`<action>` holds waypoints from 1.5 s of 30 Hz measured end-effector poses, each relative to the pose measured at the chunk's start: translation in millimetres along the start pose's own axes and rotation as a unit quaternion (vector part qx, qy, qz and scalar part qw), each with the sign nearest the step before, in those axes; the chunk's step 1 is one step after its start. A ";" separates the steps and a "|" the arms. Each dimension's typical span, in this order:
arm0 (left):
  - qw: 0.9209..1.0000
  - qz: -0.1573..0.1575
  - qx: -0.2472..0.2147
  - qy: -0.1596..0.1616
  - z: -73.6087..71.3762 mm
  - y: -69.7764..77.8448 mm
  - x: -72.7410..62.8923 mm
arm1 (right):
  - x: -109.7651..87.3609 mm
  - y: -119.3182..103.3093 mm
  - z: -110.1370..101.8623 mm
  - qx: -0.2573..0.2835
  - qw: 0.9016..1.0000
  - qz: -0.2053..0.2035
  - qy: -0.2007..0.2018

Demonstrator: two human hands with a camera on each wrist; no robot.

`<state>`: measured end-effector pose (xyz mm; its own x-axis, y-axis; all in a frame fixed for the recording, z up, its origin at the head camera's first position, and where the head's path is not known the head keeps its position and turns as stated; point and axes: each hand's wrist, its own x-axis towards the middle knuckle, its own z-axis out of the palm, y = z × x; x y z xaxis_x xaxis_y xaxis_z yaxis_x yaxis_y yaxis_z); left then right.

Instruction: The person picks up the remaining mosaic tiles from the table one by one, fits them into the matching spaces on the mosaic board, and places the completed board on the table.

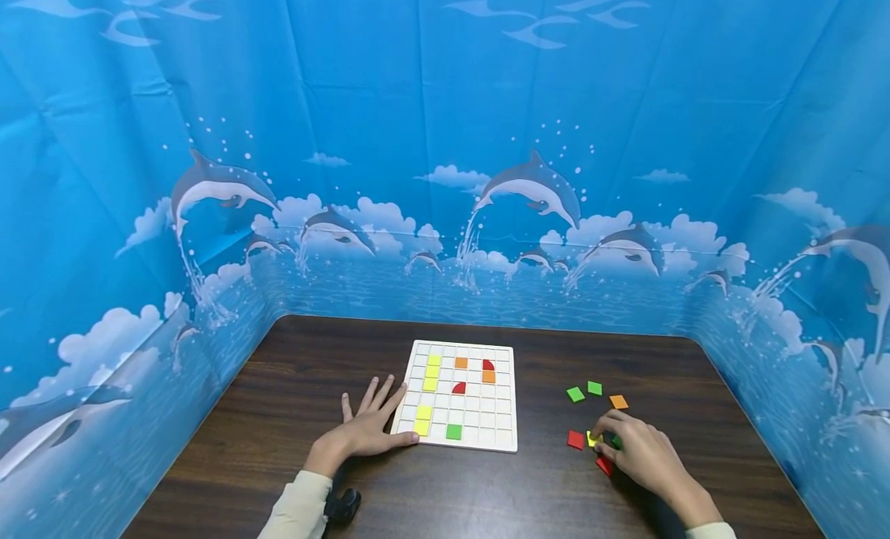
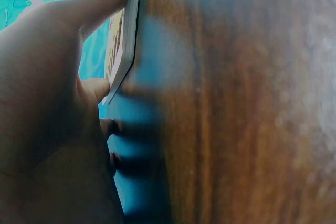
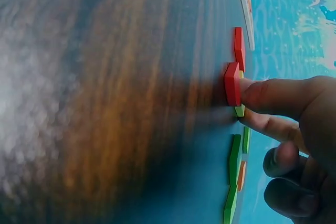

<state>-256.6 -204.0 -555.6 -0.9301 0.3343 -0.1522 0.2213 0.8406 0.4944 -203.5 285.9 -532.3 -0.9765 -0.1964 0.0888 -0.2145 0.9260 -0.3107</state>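
A white grid board (image 1: pixel 497 438) lies on the table. My left hand (image 1: pixel 368 431) rests at its lower left with spread fingers, fingertips at the left edge and the thumb on the bottom corner. On the board sit several yellow squares (image 1: pixel 431 372), two orange squares (image 1: pixel 461 363), two red quarter-circle pieces (image 1: pixel 460 388) and a green square (image 1: pixel 454 432). To the board's right, my right hand (image 1: pixel 643 450) pinches a yellow square tile (image 3: pixel 240 111) between thumb and index finger, low over the table. Red tiles (image 1: pixel 575 439) lie close around it, and a green one (image 1: pixel 616 442) is partly hidden by the hand.
Beyond the right hand lie two green tiles (image 1: pixel 575 394) and an orange tile (image 1: pixel 619 401). The dark wooden table (image 1: pixel 334 354) is bordered by a blue dolphin-print curtain (image 1: pixel 389 137) at the back and sides.
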 end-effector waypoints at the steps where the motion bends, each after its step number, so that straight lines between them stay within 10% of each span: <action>1: 1.000 0.001 0.001 0.002 -0.2 0.2 -0.2 | 0.1 -0.5 -0.1 -0.001 1.000 0.000 0.000; 45: 1.000 0.000 0.011 0.001 3.2 -6.0 3.2 | 1.4 3.6 -3.4 0.014 0.998 -0.040 0.048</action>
<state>-259.9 -206.6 -561.8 -0.9304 0.3342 -0.1505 0.2282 0.8496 0.4756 -205.7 290.1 -530.0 -0.9501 -0.2361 0.2039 -0.2933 0.8989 -0.3256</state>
